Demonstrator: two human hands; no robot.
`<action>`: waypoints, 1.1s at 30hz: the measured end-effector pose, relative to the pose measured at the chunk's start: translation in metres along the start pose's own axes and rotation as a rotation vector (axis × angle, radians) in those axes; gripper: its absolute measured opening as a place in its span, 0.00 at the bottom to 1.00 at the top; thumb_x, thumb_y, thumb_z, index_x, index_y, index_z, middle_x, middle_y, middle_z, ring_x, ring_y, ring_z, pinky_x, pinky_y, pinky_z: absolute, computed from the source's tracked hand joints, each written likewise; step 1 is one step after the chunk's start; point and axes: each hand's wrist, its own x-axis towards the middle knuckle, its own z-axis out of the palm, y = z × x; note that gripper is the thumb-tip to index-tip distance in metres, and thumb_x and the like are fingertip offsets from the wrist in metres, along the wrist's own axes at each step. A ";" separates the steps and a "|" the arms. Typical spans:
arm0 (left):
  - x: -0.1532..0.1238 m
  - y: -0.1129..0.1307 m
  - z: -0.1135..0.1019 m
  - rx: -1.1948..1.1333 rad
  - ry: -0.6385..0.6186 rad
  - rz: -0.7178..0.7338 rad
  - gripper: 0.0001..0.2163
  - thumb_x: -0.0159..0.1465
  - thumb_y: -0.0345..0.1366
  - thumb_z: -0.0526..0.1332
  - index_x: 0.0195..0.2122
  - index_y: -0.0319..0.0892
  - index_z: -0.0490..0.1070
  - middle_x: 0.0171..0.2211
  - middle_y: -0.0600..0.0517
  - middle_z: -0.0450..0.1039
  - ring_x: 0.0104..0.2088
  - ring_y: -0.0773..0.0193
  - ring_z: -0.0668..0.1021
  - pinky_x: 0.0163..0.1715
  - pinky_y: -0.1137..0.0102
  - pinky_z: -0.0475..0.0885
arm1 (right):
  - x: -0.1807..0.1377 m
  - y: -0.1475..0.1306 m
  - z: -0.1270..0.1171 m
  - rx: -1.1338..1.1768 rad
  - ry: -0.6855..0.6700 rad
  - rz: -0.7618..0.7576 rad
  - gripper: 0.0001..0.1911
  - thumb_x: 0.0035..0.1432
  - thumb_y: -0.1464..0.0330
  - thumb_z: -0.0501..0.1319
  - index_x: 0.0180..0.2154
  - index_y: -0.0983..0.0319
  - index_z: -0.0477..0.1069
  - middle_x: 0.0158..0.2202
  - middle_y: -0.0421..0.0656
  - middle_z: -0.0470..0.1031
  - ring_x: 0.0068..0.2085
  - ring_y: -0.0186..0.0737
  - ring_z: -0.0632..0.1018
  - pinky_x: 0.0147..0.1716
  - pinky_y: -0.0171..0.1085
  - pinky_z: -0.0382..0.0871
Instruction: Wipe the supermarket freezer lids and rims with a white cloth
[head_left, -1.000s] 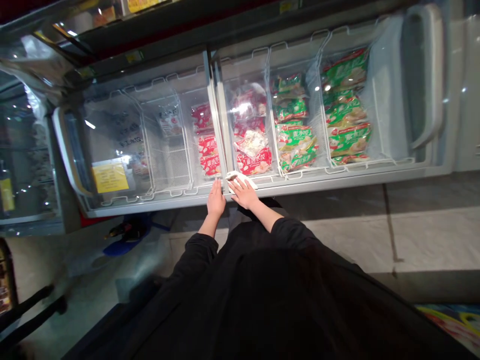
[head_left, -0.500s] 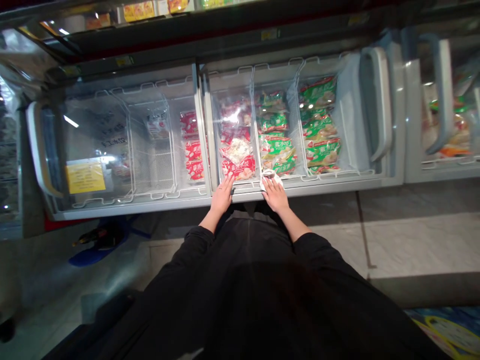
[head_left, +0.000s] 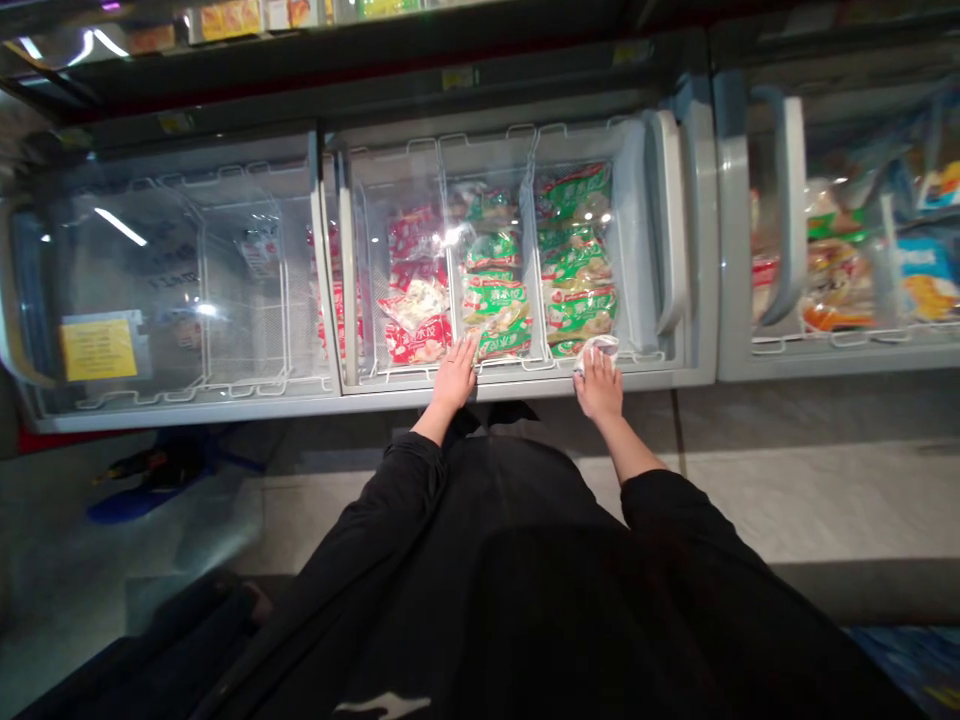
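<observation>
My right hand (head_left: 598, 387) presses a crumpled white cloth (head_left: 600, 347) against the front edge of a chest freezer's sliding glass lid (head_left: 630, 230). The fingers of my left hand (head_left: 455, 377) lie flat and spread on the same front edge, holding nothing. Under the glass, wire baskets hold red bags of frozen food (head_left: 411, 290) and green bags (head_left: 493, 290), with more green bags (head_left: 574, 262) just beyond the cloth. The cloth sits near the lid's grey right handle (head_left: 671, 230).
A second freezer (head_left: 840, 360) with its own handle stands to the right. The left lid (head_left: 187, 200) covers mostly bare baskets and a yellow label (head_left: 97, 348). A blue object (head_left: 127, 495) lies on the floor at the left. Shelves run above.
My right hand has slid the cloth rightwards along the front of the glass lid, from the red bags to the far green bags. My left hand followed a little to the right.
</observation>
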 end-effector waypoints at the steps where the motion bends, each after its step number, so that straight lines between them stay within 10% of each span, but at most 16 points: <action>1: 0.004 0.006 0.003 -0.001 0.010 -0.014 0.34 0.69 0.28 0.53 0.77 0.38 0.51 0.77 0.45 0.53 0.78 0.53 0.53 0.76 0.55 0.56 | 0.001 0.003 -0.001 0.016 -0.002 0.033 0.37 0.75 0.56 0.42 0.77 0.66 0.45 0.80 0.50 0.46 0.77 0.57 0.52 0.74 0.62 0.51; 17: -0.057 -0.055 -0.013 0.100 0.054 -0.348 0.33 0.73 0.32 0.51 0.78 0.37 0.47 0.77 0.41 0.51 0.78 0.49 0.52 0.74 0.50 0.59 | -0.010 -0.208 0.009 0.162 -0.232 -0.721 0.33 0.75 0.55 0.46 0.76 0.55 0.55 0.78 0.40 0.54 0.78 0.52 0.51 0.75 0.58 0.48; 33: -0.013 -0.002 0.000 0.106 -0.011 -0.137 0.30 0.73 0.34 0.52 0.76 0.35 0.55 0.77 0.45 0.54 0.78 0.51 0.54 0.76 0.55 0.55 | 0.001 -0.002 -0.008 0.012 -0.120 -0.351 0.33 0.74 0.57 0.42 0.77 0.51 0.50 0.78 0.37 0.53 0.78 0.50 0.54 0.74 0.55 0.55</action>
